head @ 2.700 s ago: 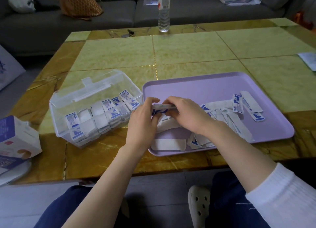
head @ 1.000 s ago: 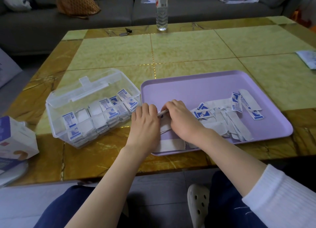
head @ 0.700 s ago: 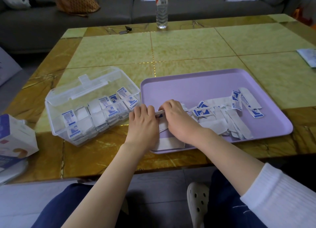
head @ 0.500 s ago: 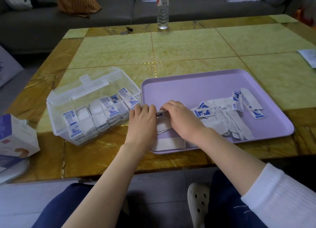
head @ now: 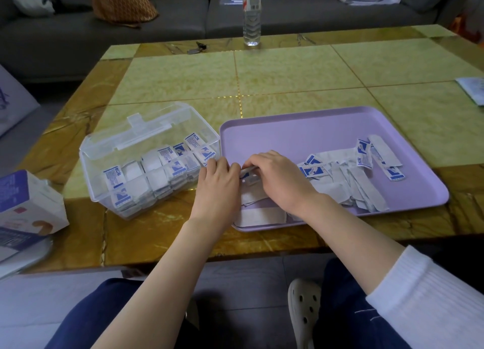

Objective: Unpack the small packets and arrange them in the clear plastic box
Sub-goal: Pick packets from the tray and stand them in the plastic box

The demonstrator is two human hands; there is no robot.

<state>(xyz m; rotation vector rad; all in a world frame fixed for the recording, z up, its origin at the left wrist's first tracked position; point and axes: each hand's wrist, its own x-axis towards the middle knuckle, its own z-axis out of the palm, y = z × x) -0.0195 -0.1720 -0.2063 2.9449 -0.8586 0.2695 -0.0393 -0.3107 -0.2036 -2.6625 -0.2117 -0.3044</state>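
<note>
Your left hand (head: 217, 182), right hand (head: 284, 179): fingers clamped on packet stack (head: 247, 171) over tray (head: 288, 131); square edges before lifting to clear box (head: 94, 183).

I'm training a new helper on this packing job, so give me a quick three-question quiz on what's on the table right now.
1. True or false: the clear plastic box sits left of the purple tray.
2. The left hand and right hand together grip: A) a small stack of packets; B) the box lid; C) a shoe.
3. What stands upright at the far edge of the table?
Key: 1 true. 2 A. 3 a water bottle.
</note>
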